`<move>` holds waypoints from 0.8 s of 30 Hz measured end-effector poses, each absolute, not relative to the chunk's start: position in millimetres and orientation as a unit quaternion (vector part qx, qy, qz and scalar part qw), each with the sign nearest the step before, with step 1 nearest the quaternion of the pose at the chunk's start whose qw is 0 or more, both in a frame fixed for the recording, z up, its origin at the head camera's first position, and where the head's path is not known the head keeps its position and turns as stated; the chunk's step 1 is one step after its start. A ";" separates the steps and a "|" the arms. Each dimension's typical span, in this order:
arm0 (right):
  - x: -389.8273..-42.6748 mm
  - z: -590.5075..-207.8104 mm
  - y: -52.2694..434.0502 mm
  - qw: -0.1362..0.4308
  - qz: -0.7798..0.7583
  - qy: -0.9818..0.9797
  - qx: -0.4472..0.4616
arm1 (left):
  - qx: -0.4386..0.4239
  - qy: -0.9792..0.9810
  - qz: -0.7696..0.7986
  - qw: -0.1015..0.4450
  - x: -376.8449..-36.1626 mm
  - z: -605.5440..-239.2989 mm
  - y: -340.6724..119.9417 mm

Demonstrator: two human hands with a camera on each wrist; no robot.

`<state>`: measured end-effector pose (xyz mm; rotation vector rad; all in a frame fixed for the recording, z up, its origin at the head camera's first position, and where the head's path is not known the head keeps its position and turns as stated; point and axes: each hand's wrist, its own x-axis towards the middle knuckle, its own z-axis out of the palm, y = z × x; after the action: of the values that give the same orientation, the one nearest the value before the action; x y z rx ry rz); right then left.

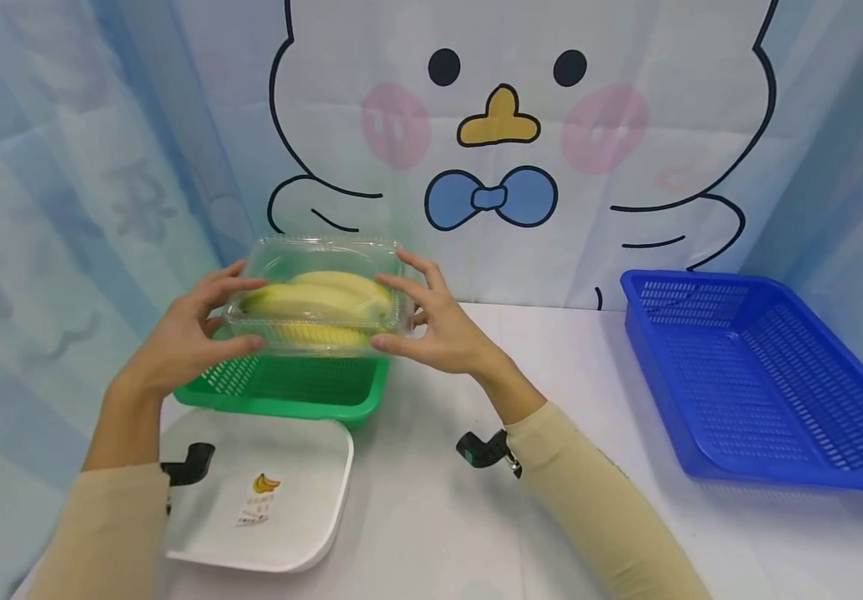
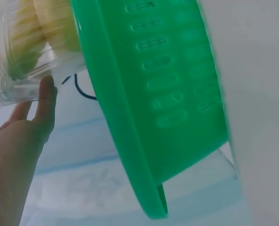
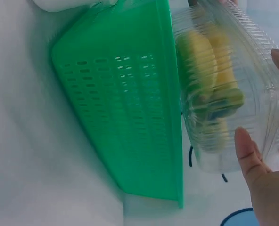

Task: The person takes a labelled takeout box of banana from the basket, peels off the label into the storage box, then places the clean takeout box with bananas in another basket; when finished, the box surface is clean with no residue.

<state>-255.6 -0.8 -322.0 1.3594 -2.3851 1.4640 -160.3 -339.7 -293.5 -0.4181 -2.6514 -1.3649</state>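
White tabletop (image 1: 431, 517) fills the foreground, bearing nearest a white tray (image 1: 303, 533) with a small banana label (image 1: 261, 497). Beyond it stands a green perforated basket (image 1: 288, 392). Just above that basket, the left hand (image 1: 183, 337) and the right hand (image 1: 439, 325) grasp the two ends of a clear plastic clamshell box (image 1: 322, 287) with bananas (image 1: 318, 304) inside, fingers curled round its edges. Farther right lies a blue perforated basket (image 1: 761, 383). Behind hangs a cartoon-animal curtain (image 1: 506, 125).
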 end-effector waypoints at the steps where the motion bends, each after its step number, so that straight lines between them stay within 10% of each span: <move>1: -255.7 -322.9 -3.5 0.016 0.474 -0.765 0.436 | -0.137 -0.878 -0.453 0.066 -160.6 -293.6 -341.4; 24: -268.2 -353.5 -43.4 0.026 0.364 -0.811 0.457 | -0.047 -0.924 -0.379 -0.014 -176.4 -303.0 -357.0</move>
<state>-268.2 -43.4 -353.5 1.4132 -2.5065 1.1236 -176.4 -357.0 -303.0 -0.1502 -2.9290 -1.2001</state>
